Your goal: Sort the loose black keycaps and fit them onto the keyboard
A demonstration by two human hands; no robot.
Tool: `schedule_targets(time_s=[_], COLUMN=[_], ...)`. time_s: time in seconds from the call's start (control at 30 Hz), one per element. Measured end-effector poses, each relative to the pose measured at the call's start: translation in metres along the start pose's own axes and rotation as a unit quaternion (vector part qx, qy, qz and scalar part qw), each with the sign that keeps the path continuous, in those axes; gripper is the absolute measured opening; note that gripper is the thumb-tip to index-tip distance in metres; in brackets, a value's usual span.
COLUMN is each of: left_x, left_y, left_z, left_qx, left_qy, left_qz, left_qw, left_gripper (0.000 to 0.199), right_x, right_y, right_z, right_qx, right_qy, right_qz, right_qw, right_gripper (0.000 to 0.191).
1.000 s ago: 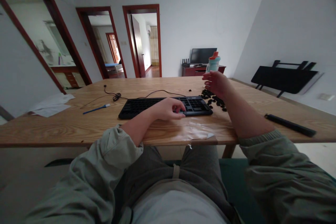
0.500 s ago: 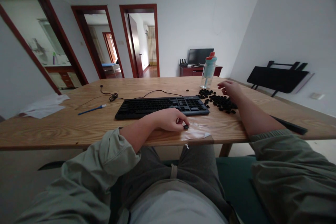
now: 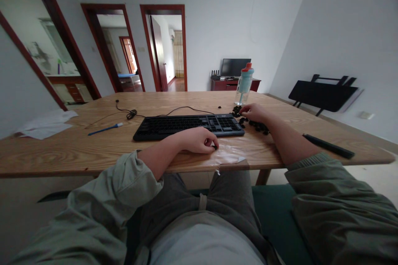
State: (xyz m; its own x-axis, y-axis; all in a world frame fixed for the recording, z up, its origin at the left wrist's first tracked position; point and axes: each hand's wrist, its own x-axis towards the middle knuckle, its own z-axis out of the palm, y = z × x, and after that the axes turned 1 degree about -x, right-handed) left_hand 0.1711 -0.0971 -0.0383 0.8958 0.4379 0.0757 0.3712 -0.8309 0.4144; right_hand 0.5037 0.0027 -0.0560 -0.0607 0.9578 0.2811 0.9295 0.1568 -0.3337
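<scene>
A black keyboard [image 3: 168, 125] lies across the table, with many of its keycaps off. In front of it, my left hand [image 3: 202, 140] pinches a small black keycap [image 3: 214, 147] between thumb and finger, beside a piece of clear plastic film [image 3: 228, 155]. Loose black keycaps [image 3: 263, 128] are heaped to the right of the keyboard. My right hand [image 3: 253, 113] reaches over the heap, its fingertips down at the keycaps on the far left side of it. Whatever those fingertips may hold is too small to make out.
Behind the heap stands a water bottle [image 3: 244, 85]. A dark bar [image 3: 328, 145] lies beyond my right forearm. On the left are a blue brush [image 3: 104, 129], a coiled cable [image 3: 131, 113] and white paper [image 3: 46, 124]. The wooden table edge [image 3: 118, 171] is near my lap.
My right hand has moved left and down, from above the right of the heap to its left part. My left hand has lifted the keycap slightly. The view has shifted a little.
</scene>
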Motion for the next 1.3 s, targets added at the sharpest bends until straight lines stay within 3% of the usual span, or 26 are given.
schedule_targets(time_s=[0.17, 0.27, 0.4, 0.63, 0.87, 1.03, 1.3], left_x=[-0.002, -0.002, -0.003, -0.001, 0.000, 0.001, 0.000], left_y=[-0.001, -0.015, -0.035, -0.037, -0.047, -0.053, -0.055], left_z=[-0.002, -0.009, -0.018, -0.014, -0.015, -0.016, -0.017], left_qx=[-0.002, 0.052, 0.134, 0.211, 0.180, 0.182, 0.189], left_qy=[0.036, 0.079, 0.089, 0.136, 0.138, 0.121, 0.128], left_qz=[0.000, -0.005, -0.004, -0.028, -0.059, -0.099, -0.082], left_qw=[0.999, 0.995, 0.987, 0.968, 0.972, 0.971, 0.970], left_gripper=[0.034, 0.033, 0.031, 0.033, 0.042, 0.054, 0.051], right_x=[0.002, 0.006, 0.010, 0.006, 0.004, 0.002, 0.009], right_y=[-0.001, -0.006, -0.007, -0.008, -0.007, -0.009, -0.021], right_z=[0.009, 0.015, 0.018, 0.010, 0.009, 0.008, 0.015], right_qx=[-0.013, -0.035, -0.062, 0.003, 0.040, 0.046, 0.048], right_qy=[-0.040, -0.047, -0.043, -0.052, -0.007, -0.052, -0.070], right_qz=[-0.039, -0.024, -0.009, 0.010, 0.011, -0.023, -0.082], right_qw=[0.998, 0.998, 0.997, 0.999, 0.999, 0.997, 0.993], right_gripper=[0.021, 0.022, 0.020, 0.008, 0.018, 0.017, 0.021])
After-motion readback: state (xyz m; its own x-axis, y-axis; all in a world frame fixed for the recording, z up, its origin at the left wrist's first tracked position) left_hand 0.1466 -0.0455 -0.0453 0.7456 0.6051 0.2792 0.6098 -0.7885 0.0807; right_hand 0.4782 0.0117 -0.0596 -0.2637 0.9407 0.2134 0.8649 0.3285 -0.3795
